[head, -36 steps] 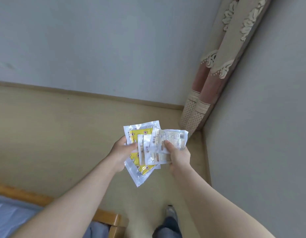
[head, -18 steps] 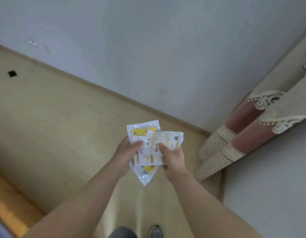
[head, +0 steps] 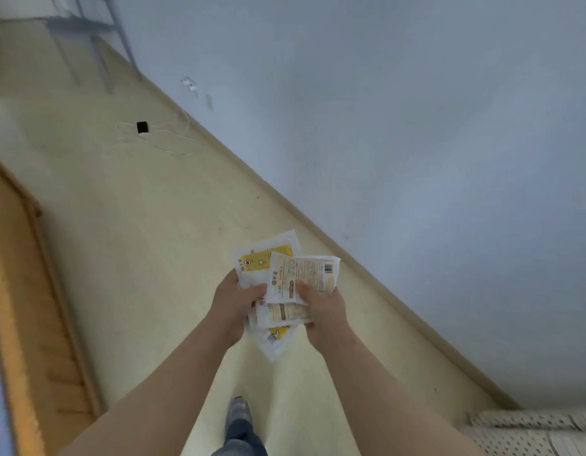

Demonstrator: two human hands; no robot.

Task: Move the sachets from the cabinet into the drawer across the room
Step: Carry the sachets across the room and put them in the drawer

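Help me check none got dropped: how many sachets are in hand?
3 visible: yellow sachet at back, barcoded sachet on top, pale sachet beneath it, held by left hand and right hand. More may be hidden.

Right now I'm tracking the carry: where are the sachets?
Head view, just below centre: the sachets are gripped by the left hand and right hand, above the floor near the wall.

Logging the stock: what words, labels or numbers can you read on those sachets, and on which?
"暖手宝": printed vertically on the top white sachet, held by the right hand.
Barcode digits and fine print on it: too blurred.
Yellow sachet, in the left hand: small print unreadable.
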